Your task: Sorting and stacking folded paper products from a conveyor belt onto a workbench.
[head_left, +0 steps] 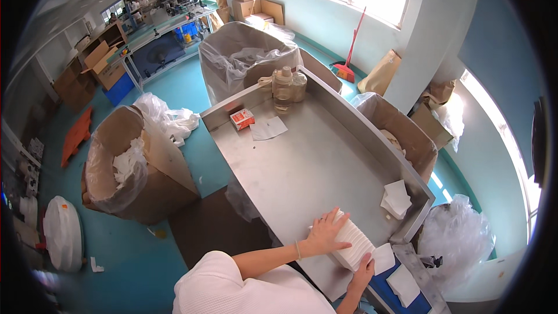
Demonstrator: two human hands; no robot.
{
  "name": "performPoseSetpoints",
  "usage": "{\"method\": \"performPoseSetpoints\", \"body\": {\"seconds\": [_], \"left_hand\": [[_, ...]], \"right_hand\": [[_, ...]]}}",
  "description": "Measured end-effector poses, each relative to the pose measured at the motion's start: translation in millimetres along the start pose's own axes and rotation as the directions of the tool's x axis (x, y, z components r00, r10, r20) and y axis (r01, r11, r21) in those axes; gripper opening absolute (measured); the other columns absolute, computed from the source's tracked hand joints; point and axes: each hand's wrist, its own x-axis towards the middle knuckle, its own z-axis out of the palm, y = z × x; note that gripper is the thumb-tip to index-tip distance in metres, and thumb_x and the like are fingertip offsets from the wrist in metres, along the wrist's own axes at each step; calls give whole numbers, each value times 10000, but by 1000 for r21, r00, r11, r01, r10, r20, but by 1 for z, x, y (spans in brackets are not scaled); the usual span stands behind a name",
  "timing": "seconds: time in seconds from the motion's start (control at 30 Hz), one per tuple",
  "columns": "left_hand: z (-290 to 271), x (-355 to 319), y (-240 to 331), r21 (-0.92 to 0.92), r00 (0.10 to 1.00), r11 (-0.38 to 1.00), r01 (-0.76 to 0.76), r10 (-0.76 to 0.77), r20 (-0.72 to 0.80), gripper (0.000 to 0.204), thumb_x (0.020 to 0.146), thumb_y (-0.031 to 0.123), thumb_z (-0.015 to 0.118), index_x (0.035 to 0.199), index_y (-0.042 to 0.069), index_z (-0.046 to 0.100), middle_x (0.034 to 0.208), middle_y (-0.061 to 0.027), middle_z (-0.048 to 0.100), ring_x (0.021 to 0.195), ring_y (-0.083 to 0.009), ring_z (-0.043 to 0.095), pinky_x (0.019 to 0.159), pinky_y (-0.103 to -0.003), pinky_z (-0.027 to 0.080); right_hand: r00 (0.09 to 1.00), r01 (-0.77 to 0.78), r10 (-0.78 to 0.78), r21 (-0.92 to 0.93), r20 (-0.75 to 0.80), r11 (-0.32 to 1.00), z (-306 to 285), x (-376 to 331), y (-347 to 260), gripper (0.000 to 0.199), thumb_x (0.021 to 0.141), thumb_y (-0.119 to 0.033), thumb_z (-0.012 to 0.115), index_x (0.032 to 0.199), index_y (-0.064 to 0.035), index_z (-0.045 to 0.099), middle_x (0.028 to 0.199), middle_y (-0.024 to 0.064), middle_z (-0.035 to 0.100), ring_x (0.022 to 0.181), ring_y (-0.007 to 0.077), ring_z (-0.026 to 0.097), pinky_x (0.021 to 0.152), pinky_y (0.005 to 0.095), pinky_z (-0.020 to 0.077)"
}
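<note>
A long stack of white folded paper sheets point(356, 248) lies at the near end of the metal table, its many edges showing as ridges. My left hand point(326, 235) grips it from the left, fingers spread across its top. At the near end of the stack, my right hand point(362, 274) presses with its thumb up and fingers wrapped round the corner. Beside that hand, a loose white sheet point(383, 258) juts out to the right; whether it is held I cannot tell. Another white piece point(403, 285) rests on a blue surface point(382, 292) close by.
The steel table point(314, 157) has raised edges at the back and right. On it are loose white sheets point(397, 200), a red-and-white box point(242, 119), a flat white sheet point(269, 128) and a clear bottle point(283, 90). Lined cartons point(157, 183) and a plastic bag point(456, 247) stand around.
</note>
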Motion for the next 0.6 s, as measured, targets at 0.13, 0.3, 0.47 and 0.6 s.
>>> {"method": "performPoseSetpoints", "body": {"seconds": [0.13, 0.3, 0.47, 0.6], "left_hand": [[2, 3, -3, 52, 997, 998, 46, -42, -66, 985, 774, 634, 706, 1534, 136, 327, 1562, -271, 235, 1338, -418, 371, 1020, -538, 365], [-2, 6, -1, 51, 998, 997, 57, -55, -28, 1077, 707, 717, 706, 1539, 149, 323, 1575, -283, 197, 1371, -431, 319, 1016, -564, 340], [5, 4, 33, 260, 998, 965, -47, 38, 40, 1184, 567, 851, 674, 1531, 238, 362, 1620, -268, 80, 1445, -526, 132, 971, -671, 270], [10, 8, 31, 296, 997, 952, -81, 75, 32, 1104, 603, 759, 724, 1520, 247, 386, 1615, -238, 137, 1424, -545, 151, 968, -677, 273]], "right_hand": [[957, -245, 284, 693, 60, 678, 8, -10, 0, 472, 998, -368, 589, 1336, -43, 531, 1126, 70, 661, 958, 213, 648, 796, 338, 519], [967, -254, 238, 368, 89, 895, 5, -20, 0, 322, 951, -270, 645, 1205, -75, 609, 947, 4, 658, 709, 111, 599, 541, 246, 430], [991, 28, -19, -68, 136, 997, 15, -13, 4, 201, 965, -229, 638, 1048, -47, 659, 805, 9, 633, 632, 80, 542, 525, 232, 415], [986, -79, 62, 105, 152, 991, 15, -17, 0, 187, 948, -172, 662, 1071, -31, 652, 828, 27, 652, 616, 92, 554, 525, 241, 420]]}}
